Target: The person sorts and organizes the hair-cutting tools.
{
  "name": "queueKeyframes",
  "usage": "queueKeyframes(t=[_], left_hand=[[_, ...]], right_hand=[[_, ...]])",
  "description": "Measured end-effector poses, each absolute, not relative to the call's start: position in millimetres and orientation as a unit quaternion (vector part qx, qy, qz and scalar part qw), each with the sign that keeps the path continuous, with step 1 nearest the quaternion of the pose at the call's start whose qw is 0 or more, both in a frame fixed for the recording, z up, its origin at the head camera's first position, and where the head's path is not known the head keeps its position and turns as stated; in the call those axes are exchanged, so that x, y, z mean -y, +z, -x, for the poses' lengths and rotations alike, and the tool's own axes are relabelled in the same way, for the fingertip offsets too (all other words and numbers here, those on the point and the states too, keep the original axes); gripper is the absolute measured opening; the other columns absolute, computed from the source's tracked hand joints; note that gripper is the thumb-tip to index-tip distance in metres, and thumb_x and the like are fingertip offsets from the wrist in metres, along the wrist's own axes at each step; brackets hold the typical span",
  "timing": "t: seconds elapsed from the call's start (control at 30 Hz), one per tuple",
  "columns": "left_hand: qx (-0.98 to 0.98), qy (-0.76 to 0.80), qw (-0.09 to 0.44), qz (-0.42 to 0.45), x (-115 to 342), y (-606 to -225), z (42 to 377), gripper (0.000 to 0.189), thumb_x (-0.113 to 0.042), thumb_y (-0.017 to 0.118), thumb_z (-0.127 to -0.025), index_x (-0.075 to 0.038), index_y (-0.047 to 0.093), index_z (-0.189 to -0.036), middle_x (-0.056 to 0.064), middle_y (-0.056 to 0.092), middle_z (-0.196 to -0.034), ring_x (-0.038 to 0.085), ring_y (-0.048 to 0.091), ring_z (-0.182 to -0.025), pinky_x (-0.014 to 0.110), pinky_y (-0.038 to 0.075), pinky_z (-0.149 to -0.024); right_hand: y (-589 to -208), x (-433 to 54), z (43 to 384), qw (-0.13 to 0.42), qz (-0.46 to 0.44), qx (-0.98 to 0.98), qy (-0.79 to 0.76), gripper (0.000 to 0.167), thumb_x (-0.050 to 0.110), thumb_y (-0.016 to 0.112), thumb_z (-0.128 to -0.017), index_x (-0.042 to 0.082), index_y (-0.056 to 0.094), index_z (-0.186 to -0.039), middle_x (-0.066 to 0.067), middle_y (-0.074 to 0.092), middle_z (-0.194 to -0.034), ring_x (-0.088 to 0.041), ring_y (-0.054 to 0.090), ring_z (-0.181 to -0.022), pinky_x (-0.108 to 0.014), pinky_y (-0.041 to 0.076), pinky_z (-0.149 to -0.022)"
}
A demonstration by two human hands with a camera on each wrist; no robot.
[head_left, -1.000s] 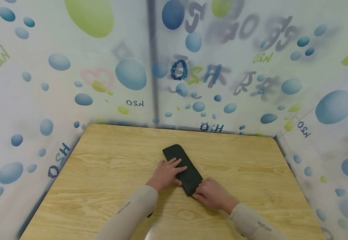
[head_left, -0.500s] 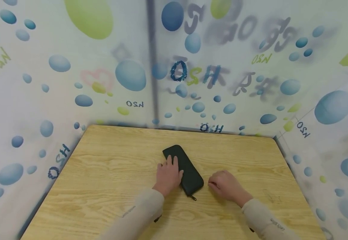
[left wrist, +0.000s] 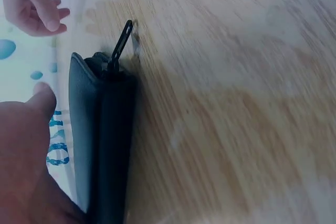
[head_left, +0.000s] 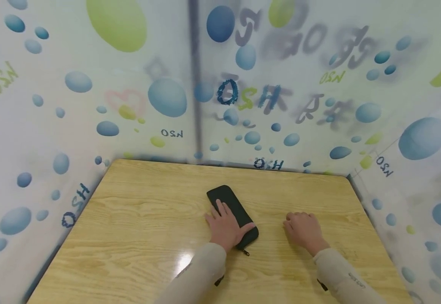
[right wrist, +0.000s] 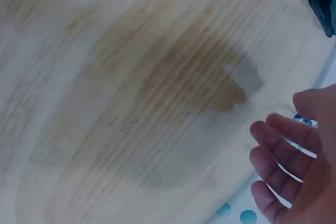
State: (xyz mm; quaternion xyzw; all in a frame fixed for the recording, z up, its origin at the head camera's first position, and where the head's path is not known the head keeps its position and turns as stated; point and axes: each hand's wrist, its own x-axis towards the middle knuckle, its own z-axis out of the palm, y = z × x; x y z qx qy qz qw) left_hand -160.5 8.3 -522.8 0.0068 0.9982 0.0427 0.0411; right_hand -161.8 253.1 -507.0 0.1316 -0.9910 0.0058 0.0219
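A long black zippered wallet (head_left: 237, 211) lies slantwise on the wooden table, its zipper pull (head_left: 245, 252) sticking out at the near end. Over the wallet is my left hand (head_left: 226, 228), fingers spread and straight, the thumb reaching across toward the wallet's right edge. The left wrist view shows the wallet's side (left wrist: 113, 140) and the dangling zipper pull (left wrist: 122, 43) close up. Off to the right of the wallet, my right hand (head_left: 303, 230) holds nothing; in the right wrist view its fingers (right wrist: 278, 156) are loosely bent and apart.
The wooden table (head_left: 140, 228) ends against a back wall (head_left: 167, 139) printed with blue and green dots and letters. Similar panels stand at the left and right sides. Both forearms wear light sleeves (head_left: 201, 270).
My right hand has left the wallet's near end and moved right. My left hand has shifted nearer and to the right over the wallet, its thumb now spread out. The wallet stays in place.
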Motion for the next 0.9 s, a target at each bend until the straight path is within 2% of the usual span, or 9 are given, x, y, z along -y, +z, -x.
queueKeyframes(t=[0.17,0.37,0.47,0.6,0.73,0.9], left_hand=[[-0.999,0.032,0.034,0.006,-11.9,-526.0,162.1,0.124,-0.094,0.038,-0.07,0.0,0.032,-0.151,0.023,0.026,-0.158,0.043,0.035,-0.142,0.061,0.035,-0.108],[-0.996,0.063,0.055,-0.009,-9.6,-527.7,167.3,0.127,-0.092,0.049,-0.066,-0.001,0.027,-0.153,0.021,0.021,-0.161,0.042,0.031,-0.144,0.059,0.032,-0.111],[-0.995,0.076,0.059,-0.03,-5.4,-525.5,170.7,0.125,-0.088,0.058,-0.065,-0.003,0.029,-0.153,0.019,0.023,-0.161,0.039,0.032,-0.144,0.06,0.033,-0.11],[-0.99,0.091,0.091,-0.061,-0.9,-517.8,172.3,0.116,-0.079,0.066,-0.068,-0.011,0.029,-0.154,0.017,0.02,-0.162,0.039,0.031,-0.145,0.061,0.031,-0.11],[-0.986,0.094,0.116,-0.075,-0.9,-514.5,171.6,0.105,-0.075,0.062,-0.075,-0.015,0.029,-0.154,0.018,0.018,-0.162,0.041,0.027,-0.146,0.062,0.027,-0.113],[-0.989,0.084,0.101,-0.062,-10.0,-519.9,170.7,0.106,-0.084,0.05,-0.076,-0.013,0.032,-0.153,0.02,0.02,-0.161,0.044,0.026,-0.146,0.061,0.026,-0.114]], right_hand=[[-507.5,-256.3,159.3,0.044,-0.117,0.992,0.013,0.022,0.025,0.062,-0.094,0.006,0.07,-0.1,-0.011,0.073,-0.09,-0.032,0.067,-0.081,-0.056,0.051,-0.08],[-509.9,-262.3,157.9,0.047,-0.097,0.994,0.009,0.022,0.025,0.062,-0.095,0.006,0.07,-0.102,-0.011,0.073,-0.091,-0.033,0.067,-0.081,-0.055,0.051,-0.078],[-511.3,-264.4,158.0,0.047,-0.091,0.995,0.008,0.024,0.026,0.06,-0.095,0.006,0.07,-0.104,-0.012,0.073,-0.092,-0.033,0.067,-0.081,-0.055,0.051,-0.078],[-513.5,-266.5,158.6,0.048,-0.083,0.995,0.008,0.024,0.024,0.059,-0.096,0.005,0.07,-0.105,-0.012,0.073,-0.093,-0.033,0.067,-0.082,-0.055,0.051,-0.077],[-516.1,-267.7,159.3,0.049,-0.077,0.996,0.002,0.022,0.022,0.06,-0.094,0.005,0.069,-0.104,-0.012,0.073,-0.092,-0.033,0.067,-0.079,-0.054,0.051,-0.075],[-517.8,-269.0,160.2,0.066,-0.079,0.995,-0.002,0.02,0.021,0.062,-0.093,0.005,0.07,-0.102,-0.012,0.074,-0.092,-0.032,0.067,-0.077,-0.053,0.051,-0.074]])
